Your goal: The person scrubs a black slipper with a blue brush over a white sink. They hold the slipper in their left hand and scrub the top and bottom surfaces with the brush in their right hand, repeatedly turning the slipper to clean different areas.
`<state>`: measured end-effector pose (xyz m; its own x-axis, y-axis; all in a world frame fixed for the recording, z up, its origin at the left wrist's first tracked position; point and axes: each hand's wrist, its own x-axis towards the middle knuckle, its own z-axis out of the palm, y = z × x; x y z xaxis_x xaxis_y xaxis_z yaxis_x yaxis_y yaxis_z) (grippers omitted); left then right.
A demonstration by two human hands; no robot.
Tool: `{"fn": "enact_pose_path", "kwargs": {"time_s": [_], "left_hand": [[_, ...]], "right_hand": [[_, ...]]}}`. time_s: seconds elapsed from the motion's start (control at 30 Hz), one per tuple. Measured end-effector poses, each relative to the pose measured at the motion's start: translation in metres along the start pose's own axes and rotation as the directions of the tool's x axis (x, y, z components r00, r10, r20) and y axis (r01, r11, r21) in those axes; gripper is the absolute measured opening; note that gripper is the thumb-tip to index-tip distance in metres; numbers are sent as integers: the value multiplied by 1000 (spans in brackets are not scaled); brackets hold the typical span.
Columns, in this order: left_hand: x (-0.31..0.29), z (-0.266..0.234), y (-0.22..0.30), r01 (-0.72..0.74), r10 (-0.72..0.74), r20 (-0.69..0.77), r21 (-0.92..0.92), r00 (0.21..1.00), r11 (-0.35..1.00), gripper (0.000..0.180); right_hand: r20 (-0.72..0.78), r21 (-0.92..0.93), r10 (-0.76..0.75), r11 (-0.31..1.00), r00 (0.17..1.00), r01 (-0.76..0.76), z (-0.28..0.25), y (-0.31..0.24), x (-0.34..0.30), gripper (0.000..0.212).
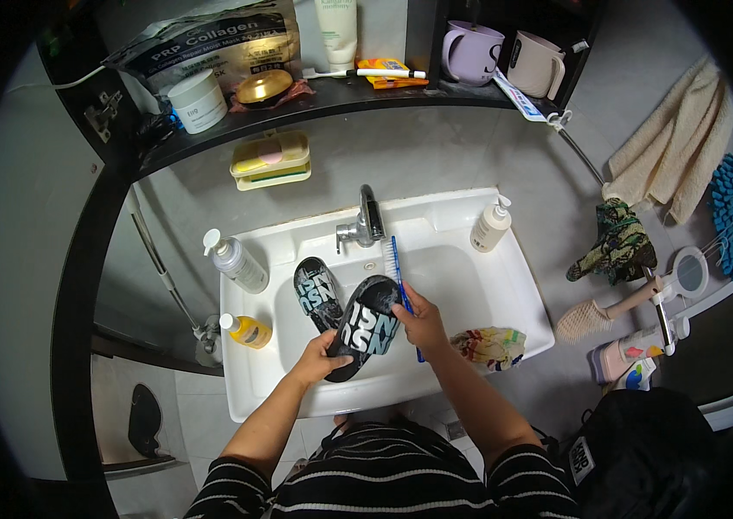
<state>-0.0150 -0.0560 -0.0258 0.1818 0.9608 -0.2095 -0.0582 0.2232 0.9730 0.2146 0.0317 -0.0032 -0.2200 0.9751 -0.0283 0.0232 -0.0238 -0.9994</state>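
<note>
Slipper 1 (368, 327) held over sink (529, 298), prob. so drips fall in: L hand (323, 359) pinches near end, R hand (421, 320) pinches far edge, brush (395, 251) apparently tucked in same grip; slipper 2 (315, 290) in sink.

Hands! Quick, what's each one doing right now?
Left hand: closed, gripping the nearer slipper.
Right hand: closed, holding the blue brush, with its thumb at that slipper's edge.

Black lettered slipper (366, 330) held tilted, blue brush (396, 258) alongside; matching slipper (316, 292) in sink (470, 281).
</note>
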Motion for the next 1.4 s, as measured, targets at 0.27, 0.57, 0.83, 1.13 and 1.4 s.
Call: {"fn": "enact_pose_path", "kwargs": {"time_s": [0.27, 0.57, 0.83, 1.13, 1.4], "left_hand": [[21, 2, 3, -159, 327, -319, 455, 890, 876, 45], [12, -8, 16, -123, 119, -143, -19, 982, 992, 44], [14, -22, 11, -52, 40, -157, -74, 987, 996, 43], [12, -26, 1, 1, -13, -220, -57, 975, 998, 46], [13, -14, -7, 7, 4, -190, 59, 982, 998, 43]], "right_hand": [[-112, -442, -117, 896, 987, 56, 4, -7, -30, 38], [309, -883, -306, 258, 900, 391, -30, -17, -48, 39], [436, -837, -340, 188, 833, 514, -27, 3, -42, 45], [454, -853, -152, 209, 878, 477, -30, 12, -45, 45], [421, -865, -156, 225, 893, 447, -28, 17, -48, 44]]}}
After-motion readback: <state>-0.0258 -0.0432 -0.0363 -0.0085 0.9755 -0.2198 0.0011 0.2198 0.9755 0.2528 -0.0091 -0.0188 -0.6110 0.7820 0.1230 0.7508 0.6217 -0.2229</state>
